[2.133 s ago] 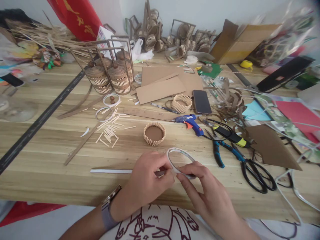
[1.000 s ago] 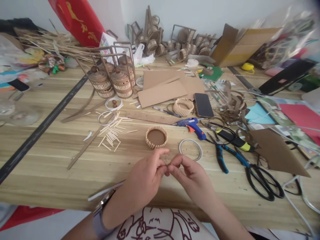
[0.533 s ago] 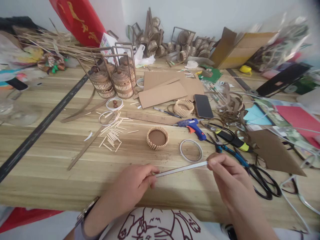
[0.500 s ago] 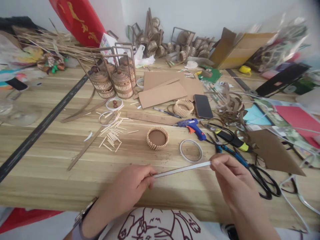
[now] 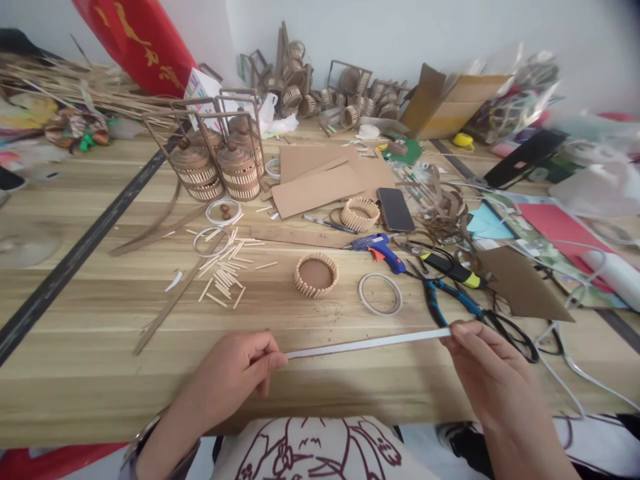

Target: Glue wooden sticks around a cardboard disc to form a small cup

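A narrow strip [image 5: 370, 343], white on its face with a brown edge, is stretched nearly level above the table's front part. My left hand [image 5: 245, 367] pinches its left end between thumb and fingers. At the other end, my right hand [image 5: 483, 353] pinches it too. Beyond the strip stands a small round basket [image 5: 316, 277] with a brown base and a wall of short wooden sticks. To its right lies a roll of white tape [image 5: 380, 295]. Loose wooden sticks [image 5: 227, 273] are scattered to the left, beside two white rings [image 5: 213, 241].
A blue glue gun [image 5: 375, 247], pliers [image 5: 450, 300], a cutter [image 5: 457, 270] and a phone [image 5: 396, 209] lie on the right. A stick ring [image 5: 360, 213] sits near cardboard sheets [image 5: 320, 190]. Lidded baskets [image 5: 237, 170] with tall handles stand back left. White cables [image 5: 565, 353] trail at right.
My hands have moved apart, the left one leftward and the right one rightward, so a longer length of the strip shows between them. The camera view has shifted slightly.
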